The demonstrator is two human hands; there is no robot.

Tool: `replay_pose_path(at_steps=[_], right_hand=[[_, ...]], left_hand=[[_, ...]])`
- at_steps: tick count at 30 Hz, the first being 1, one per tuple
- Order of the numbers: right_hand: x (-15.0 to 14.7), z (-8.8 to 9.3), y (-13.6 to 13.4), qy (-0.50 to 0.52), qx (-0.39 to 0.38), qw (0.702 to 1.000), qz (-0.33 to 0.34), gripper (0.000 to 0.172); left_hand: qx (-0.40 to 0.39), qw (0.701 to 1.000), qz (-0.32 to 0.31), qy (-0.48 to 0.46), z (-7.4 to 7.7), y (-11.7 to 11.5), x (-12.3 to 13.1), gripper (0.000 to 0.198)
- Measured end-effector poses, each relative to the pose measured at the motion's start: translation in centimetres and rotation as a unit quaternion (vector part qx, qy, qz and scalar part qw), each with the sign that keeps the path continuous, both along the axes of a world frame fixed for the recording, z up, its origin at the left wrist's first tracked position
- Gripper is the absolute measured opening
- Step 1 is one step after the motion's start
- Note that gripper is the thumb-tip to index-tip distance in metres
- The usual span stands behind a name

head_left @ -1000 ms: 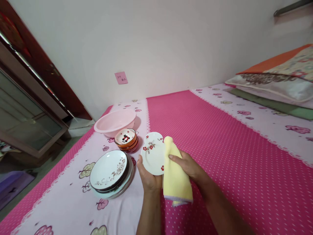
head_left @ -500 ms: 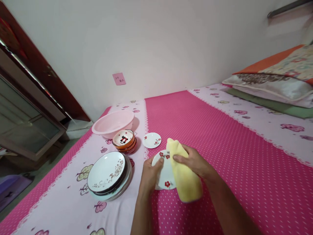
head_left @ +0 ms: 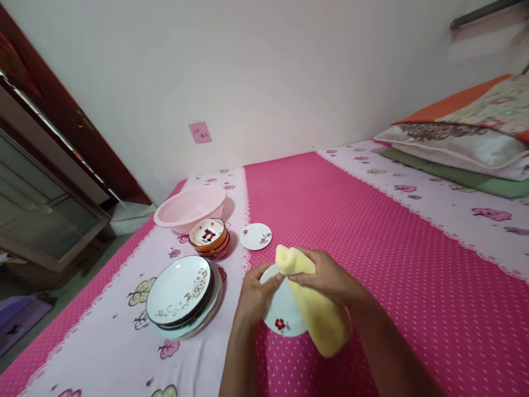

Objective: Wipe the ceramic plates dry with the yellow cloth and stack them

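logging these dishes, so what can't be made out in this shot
Head view only.
Small plate: much of its face is covered by the yellow cloth, the left hand and the right hand.
Plate stack: the count is unclear, since the top plate covers the lower ones.
Pink note: its writing is too small to read.
Pillows: cut off by the right edge.

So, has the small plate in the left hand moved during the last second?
Yes. The held plate came toward the person and slightly right, away from the saucer on the bedspread, which it overlapped before.
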State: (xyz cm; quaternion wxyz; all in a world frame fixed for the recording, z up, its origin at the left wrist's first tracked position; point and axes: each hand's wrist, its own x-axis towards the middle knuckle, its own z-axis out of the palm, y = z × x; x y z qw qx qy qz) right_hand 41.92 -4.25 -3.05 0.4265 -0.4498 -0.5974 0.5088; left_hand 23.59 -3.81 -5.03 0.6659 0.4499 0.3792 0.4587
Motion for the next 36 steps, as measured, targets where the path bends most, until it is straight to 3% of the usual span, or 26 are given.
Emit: replay_pose_path(at_steps=[8,13,16,20,22,29,32,36], right_hand=[[-1.3,-1.1,0.7,0.220,-0.089,0.971,-0.027,0.050],[-3.7,-1.2,0.2,0.292,-0.125,0.948,-0.011,0.056],[-4.4,-1.6,0.3,0.305,-0.139,0.942,-0.001,0.056],[-2.9,-1.9,0.7,0.242,-0.109,0.962,-0.063,0.050],[-1.5,-1.8,0.9,0.191,-0.080,0.975,-0.081,0.046],[1.5,-1.2,0.5,0.075,-0.044,0.995,-0.053,0.039],[1.5,-1.2,0.6,0.091,-0.052,0.993,-0.052,0.043],[1.0,-1.3,0.8,0.160,-0.076,0.981,-0.080,0.050]], left_hand=[[0.001,0.969,0.206,-0.137,0.5,0.4,0.1,0.037],[0.010,0.930,0.327,-0.167,0.3,0.2,0.7,0.038],[0.009,0.916,0.368,-0.161,-0.1,0.2,1.0,0.040],[0.069,0.954,0.285,-0.060,-0.6,0.7,0.1,0.024],[0.094,0.969,0.230,-0.003,-0.4,1.0,-0.9,0.029],[0.102,0.985,0.078,0.117,1.3,0.4,-2.4,0.036],[0.097,0.985,0.059,0.126,1.2,0.2,-2.2,0.038],[0.094,0.985,0.101,0.101,0.5,0.6,-1.7,0.041]])
